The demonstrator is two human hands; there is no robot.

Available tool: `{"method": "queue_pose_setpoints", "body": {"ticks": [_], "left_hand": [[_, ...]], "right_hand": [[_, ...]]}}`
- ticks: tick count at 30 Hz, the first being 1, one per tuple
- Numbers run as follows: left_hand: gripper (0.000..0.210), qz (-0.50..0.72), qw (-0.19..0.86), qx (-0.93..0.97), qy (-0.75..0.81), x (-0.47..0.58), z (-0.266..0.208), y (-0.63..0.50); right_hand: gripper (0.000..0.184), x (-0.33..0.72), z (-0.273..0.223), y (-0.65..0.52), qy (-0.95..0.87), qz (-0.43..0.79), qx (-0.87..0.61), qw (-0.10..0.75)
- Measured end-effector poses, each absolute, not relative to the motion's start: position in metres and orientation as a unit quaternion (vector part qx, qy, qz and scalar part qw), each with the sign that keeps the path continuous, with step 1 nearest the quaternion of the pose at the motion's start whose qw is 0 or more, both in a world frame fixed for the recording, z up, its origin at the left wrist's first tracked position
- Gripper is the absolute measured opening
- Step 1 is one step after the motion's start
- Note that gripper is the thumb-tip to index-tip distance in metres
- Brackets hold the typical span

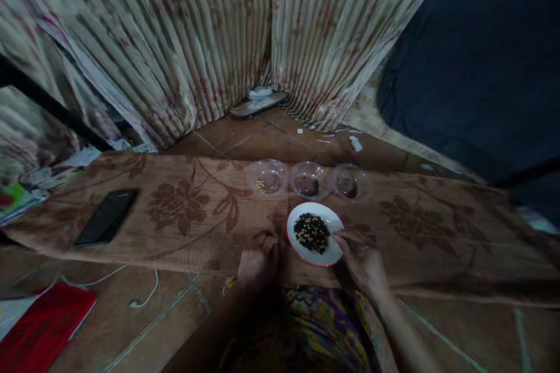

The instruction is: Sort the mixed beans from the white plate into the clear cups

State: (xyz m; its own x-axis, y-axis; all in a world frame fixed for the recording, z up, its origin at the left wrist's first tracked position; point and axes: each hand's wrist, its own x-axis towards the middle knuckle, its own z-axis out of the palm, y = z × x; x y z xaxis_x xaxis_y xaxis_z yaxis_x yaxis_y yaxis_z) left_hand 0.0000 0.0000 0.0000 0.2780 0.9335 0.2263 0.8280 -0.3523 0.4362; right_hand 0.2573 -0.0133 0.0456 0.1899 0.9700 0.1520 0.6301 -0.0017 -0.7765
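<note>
A white plate with a red rim holds a heap of mixed dark and pale yellow beans or seeds. My right hand is at the plate's right edge, its fingers pinched together over the rim; what they grip is too small and dim to make out. To the left of the plate my left hand rests on the cloth, curled closed, its contents hidden. Behind the plate stand three clear plastic cups: the left cup with pale seeds, the middle cup and the right cup with dark ones.
A brown flowered cloth covers the long low table. On its left lies a black phone. Striped curtains hang behind, with a skateboard on the tiled floor. A red item and a white cable lie at lower left.
</note>
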Motion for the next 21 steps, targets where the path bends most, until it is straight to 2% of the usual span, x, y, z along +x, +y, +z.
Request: {"method": "queue_pose_setpoints", "body": {"ticks": [14,21], "left_hand": [[0.017,0.237,0.121,0.792,0.549,-0.001,0.003,0.001],[0.021,0.253,0.112,0.792,0.544,0.0,0.006,0.002]], "right_hand": [[0.036,0.255,0.054,-0.016,-0.614,0.195,-0.658,0.39],[0.031,0.254,0.064,-0.012,-0.581,0.204,-0.654,0.441]]}}
